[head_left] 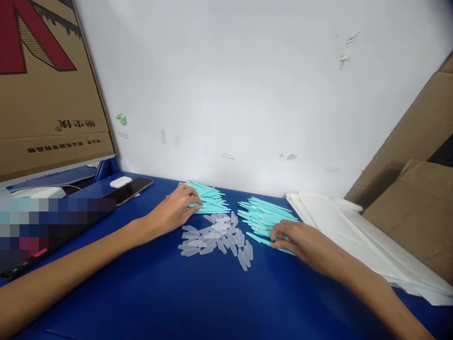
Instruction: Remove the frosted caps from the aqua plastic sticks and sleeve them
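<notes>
A blue tabletop [198, 297] carried the items, with white sheets [336, 236] at right. The left hand [180, 205], fingers curled narrowly, met the left edge of the far-left turquoise sticks [214, 199]; the right hand [307, 243], also narrow, touched the right-hand turquoise sticks [260, 216]. Whether either gripped one could not be told. Translucent pieces [217, 232] lay loosely heaped centrally, nearer.

The left arm [92, 259] stretches towards the counter's [212, 302] far edge, left hand [183, 203] palm down, fingers curled. The right arm [371, 281] slants in from the near right corner, right hand [300, 241] bent-fingered, thumb beneath the forefinger.
</notes>
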A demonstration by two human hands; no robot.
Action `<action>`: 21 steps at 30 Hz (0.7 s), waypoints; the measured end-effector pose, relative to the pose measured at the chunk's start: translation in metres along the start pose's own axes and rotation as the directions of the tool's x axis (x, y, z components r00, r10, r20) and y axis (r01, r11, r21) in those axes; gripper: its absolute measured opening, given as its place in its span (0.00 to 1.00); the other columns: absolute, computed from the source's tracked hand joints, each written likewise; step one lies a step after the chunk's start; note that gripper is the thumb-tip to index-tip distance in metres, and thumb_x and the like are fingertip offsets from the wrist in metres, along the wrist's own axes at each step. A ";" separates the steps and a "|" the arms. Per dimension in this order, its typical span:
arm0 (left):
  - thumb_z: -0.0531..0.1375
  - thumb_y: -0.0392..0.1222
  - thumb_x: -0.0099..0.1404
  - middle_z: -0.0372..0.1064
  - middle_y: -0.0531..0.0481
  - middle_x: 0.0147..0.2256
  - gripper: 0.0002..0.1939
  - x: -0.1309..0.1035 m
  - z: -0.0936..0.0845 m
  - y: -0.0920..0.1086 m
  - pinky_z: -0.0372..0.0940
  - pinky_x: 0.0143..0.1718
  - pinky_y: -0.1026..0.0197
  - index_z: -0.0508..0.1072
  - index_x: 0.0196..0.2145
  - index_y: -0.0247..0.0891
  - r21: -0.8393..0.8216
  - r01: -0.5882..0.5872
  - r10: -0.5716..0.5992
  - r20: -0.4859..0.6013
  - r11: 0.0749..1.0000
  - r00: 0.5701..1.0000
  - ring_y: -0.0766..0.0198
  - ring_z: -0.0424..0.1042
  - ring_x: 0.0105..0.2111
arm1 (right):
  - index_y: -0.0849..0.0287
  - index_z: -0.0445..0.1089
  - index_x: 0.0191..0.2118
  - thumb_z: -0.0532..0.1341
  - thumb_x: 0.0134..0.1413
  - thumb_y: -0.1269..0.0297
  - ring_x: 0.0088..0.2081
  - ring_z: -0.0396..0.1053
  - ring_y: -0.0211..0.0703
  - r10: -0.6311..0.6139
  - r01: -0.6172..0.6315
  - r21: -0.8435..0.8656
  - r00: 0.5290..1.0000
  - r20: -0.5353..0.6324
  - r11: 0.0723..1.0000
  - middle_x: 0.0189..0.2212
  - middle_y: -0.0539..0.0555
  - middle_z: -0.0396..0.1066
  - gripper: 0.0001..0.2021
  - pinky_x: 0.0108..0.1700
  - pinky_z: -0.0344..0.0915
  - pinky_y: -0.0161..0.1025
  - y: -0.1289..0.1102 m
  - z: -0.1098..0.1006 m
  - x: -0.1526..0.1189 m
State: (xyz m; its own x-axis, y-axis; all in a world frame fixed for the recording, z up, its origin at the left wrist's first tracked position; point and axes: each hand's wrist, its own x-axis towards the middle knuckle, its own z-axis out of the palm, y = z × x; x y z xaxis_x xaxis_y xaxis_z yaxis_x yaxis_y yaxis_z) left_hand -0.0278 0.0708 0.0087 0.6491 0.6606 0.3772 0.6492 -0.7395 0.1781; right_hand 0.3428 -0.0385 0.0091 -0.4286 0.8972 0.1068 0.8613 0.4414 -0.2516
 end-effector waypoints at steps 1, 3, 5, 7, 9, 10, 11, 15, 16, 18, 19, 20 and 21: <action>0.53 0.49 0.75 0.72 0.40 0.49 0.18 -0.001 0.001 0.001 0.65 0.48 0.48 0.80 0.46 0.40 0.004 -0.048 0.048 0.014 0.999 0.999 0.46 0.64 0.52 | 0.51 0.74 0.42 0.57 0.69 0.57 0.36 0.75 0.44 -0.004 0.004 0.006 1.000 -0.007 1.000 0.40 0.53 0.77 0.10 0.35 0.68 0.39 0.001 0.001 0.000; 0.51 0.50 0.77 0.70 0.41 0.48 0.18 -0.002 0.002 0.003 0.65 0.45 0.50 0.80 0.47 0.42 0.003 -0.143 0.142 0.046 0.990 0.989 0.49 0.64 0.50 | 0.52 0.74 0.42 0.56 0.69 0.58 0.36 0.75 0.44 -0.007 0.007 0.000 1.000 -0.021 1.000 0.40 0.53 0.77 0.10 0.35 0.68 0.39 0.001 0.003 0.000; 0.50 0.50 0.78 0.69 0.42 0.49 0.19 -0.003 0.004 0.003 0.64 0.44 0.53 0.79 0.49 0.44 -0.016 -0.195 0.196 0.070 0.981 0.978 0.51 0.64 0.48 | 0.53 0.73 0.41 0.56 0.69 0.60 0.36 0.75 0.45 -0.005 0.004 -0.022 1.000 -0.027 1.000 0.40 0.54 0.77 0.09 0.35 0.68 0.39 0.001 0.004 0.001; 0.50 0.50 0.78 0.68 0.43 0.49 0.19 -0.004 0.007 0.002 0.63 0.43 0.54 0.79 0.50 0.45 -0.040 -0.213 0.216 0.087 0.976 0.972 0.53 0.64 0.47 | 0.54 0.72 0.39 0.55 0.69 0.63 0.35 0.75 0.45 0.000 -0.001 -0.041 1.000 -0.029 0.999 0.38 0.53 0.76 0.09 0.36 0.67 0.40 -0.002 0.005 0.001; 0.51 0.50 0.78 0.68 0.43 0.49 0.18 -0.005 0.009 0.001 0.63 0.43 0.55 0.79 0.50 0.46 -0.054 -0.212 0.217 0.107 0.976 0.970 0.53 0.64 0.47 | 0.54 0.71 0.37 0.54 0.69 0.64 0.34 0.74 0.44 0.006 -0.008 -0.049 1.000 -0.026 0.999 0.37 0.52 0.76 0.10 0.35 0.66 0.40 -0.005 0.004 0.001; 0.51 0.50 0.78 0.68 0.43 0.49 0.17 -0.005 0.010 0.000 0.63 0.43 0.55 0.79 0.49 0.46 -0.057 -0.206 0.212 0.117 0.977 0.970 0.53 0.64 0.47 | 0.54 0.70 0.37 0.54 0.69 0.65 0.33 0.74 0.43 0.005 -0.007 -0.056 1.000 -0.026 0.998 0.37 0.52 0.75 0.10 0.34 0.65 0.40 -0.007 0.004 0.001; 0.52 0.51 0.77 0.68 0.44 0.48 0.17 -0.005 0.010 -0.001 0.63 0.44 0.55 0.79 0.49 0.46 -0.059 -0.197 0.203 0.127 0.979 0.971 0.53 0.63 0.47 | 0.54 0.70 0.37 0.53 0.69 0.66 0.32 0.73 0.43 -0.002 -0.001 -0.067 1.000 -0.030 0.998 0.37 0.51 0.75 0.10 0.33 0.64 0.39 -0.009 0.004 0.001; 0.52 0.53 0.77 0.68 0.44 0.47 0.18 -0.005 0.013 -0.001 0.63 0.44 0.54 0.79 0.47 0.44 -0.078 -0.168 0.176 0.124 0.983 0.976 0.53 0.63 0.47 | 0.53 0.68 0.41 0.52 0.70 0.66 0.31 0.71 0.42 -0.048 0.030 -0.165 0.993 -0.110 0.986 0.35 0.51 0.73 0.08 0.31 0.63 0.38 -0.012 0.003 0.001; 0.52 0.53 0.77 0.68 0.43 0.47 0.18 -0.005 0.013 -0.001 0.63 0.43 0.54 0.79 0.46 0.43 -0.084 -0.168 0.177 0.117 0.982 0.977 0.53 0.63 0.47 | 0.53 0.68 0.43 0.51 0.71 0.66 0.30 0.71 0.42 -0.058 0.030 -0.196 0.989 -0.135 0.980 0.34 0.51 0.72 0.08 0.31 0.63 0.38 -0.012 0.004 0.001; 0.51 0.52 0.77 0.68 0.43 0.47 0.19 -0.004 0.014 0.000 0.64 0.43 0.55 0.78 0.47 0.42 -0.090 -0.172 0.182 0.110 0.981 0.977 0.53 0.64 0.47 | 0.52 0.68 0.46 0.50 0.72 0.66 0.30 0.71 0.43 -0.084 0.037 -0.250 0.980 -0.178 0.967 0.34 0.52 0.72 0.10 0.31 0.63 0.38 -0.013 0.004 0.002; 0.50 0.52 0.78 0.68 0.43 0.47 0.19 -0.005 0.015 0.000 0.63 0.42 0.55 0.78 0.47 0.41 -0.090 -0.172 0.182 0.109 0.981 0.977 0.53 0.64 0.46 | 0.53 0.68 0.48 0.49 0.72 0.66 0.30 0.72 0.43 -0.102 0.046 -0.270 0.975 -0.196 0.962 0.34 0.52 0.72 0.11 0.31 0.64 0.38 -0.014 0.004 0.003; 0.50 0.52 0.78 0.68 0.43 0.47 0.19 -0.005 0.015 0.000 0.63 0.42 0.55 0.77 0.47 0.41 -0.089 -0.171 0.180 0.109 0.981 0.978 0.53 0.64 0.46 | 0.53 0.68 0.49 0.49 0.73 0.65 0.32 0.72 0.44 -0.123 0.060 -0.283 0.970 -0.211 0.957 0.35 0.53 0.72 0.12 0.31 0.65 0.38 -0.015 0.004 0.004; 0.50 0.52 0.78 0.68 0.43 0.47 0.19 -0.005 0.015 0.001 0.63 0.42 0.55 0.76 0.46 0.40 -0.088 -0.168 0.177 0.109 0.982 0.978 0.53 0.64 0.46 | 0.53 0.68 0.50 0.48 0.73 0.64 0.34 0.73 0.45 -0.144 0.076 -0.289 0.964 -0.222 0.954 0.37 0.55 0.73 0.12 0.32 0.65 0.39 -0.017 0.005 0.004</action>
State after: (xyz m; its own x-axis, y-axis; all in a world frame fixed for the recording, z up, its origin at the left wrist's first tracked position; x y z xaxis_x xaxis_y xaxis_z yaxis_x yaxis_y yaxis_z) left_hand -0.0247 0.0687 -0.0065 0.7931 0.5295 0.3012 0.4938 -0.8483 0.1912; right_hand 0.3251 -0.0423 0.0095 -0.4769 0.8053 0.3523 0.8682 0.4941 0.0456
